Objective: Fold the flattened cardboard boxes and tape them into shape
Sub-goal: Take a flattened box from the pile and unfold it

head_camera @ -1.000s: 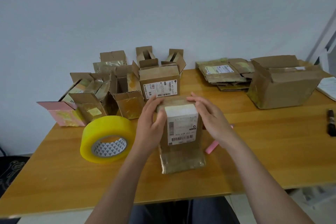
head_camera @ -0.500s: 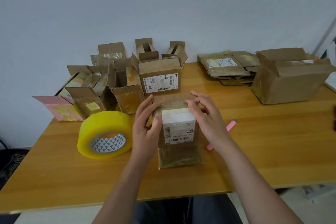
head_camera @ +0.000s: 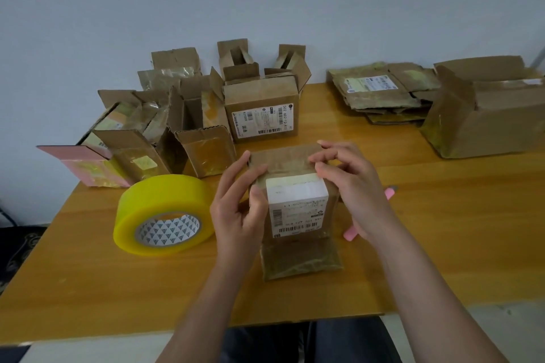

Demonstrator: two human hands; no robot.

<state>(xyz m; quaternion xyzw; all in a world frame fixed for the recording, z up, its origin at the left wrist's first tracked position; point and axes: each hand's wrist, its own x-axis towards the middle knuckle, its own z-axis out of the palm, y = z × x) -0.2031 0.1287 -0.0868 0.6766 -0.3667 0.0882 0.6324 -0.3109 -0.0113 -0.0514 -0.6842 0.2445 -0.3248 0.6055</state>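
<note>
A small brown cardboard box (head_camera: 298, 209) with a white shipping label stands on the wooden table (head_camera: 442, 244) in front of me, one flap lying flat toward me. My left hand (head_camera: 239, 209) grips its left side, thumb on the front face. My right hand (head_camera: 351, 186) holds the right side, its curled fingertips on the top flap. A big roll of yellow tape (head_camera: 162, 215) lies just left of my left hand. A stack of flattened boxes (head_camera: 380, 91) sits at the back right.
Several assembled open boxes (head_camera: 259, 109) crowd the back left, with a pink box (head_camera: 88, 168) at the far left. A larger open box (head_camera: 486, 118) stands at the right. A pink cutter (head_camera: 354, 233) lies partly under my right hand. The wall is close behind.
My right fingers have curled more onto the box's top flap and my left hand has slid a little along the left side. The view has tipped down slightly.
</note>
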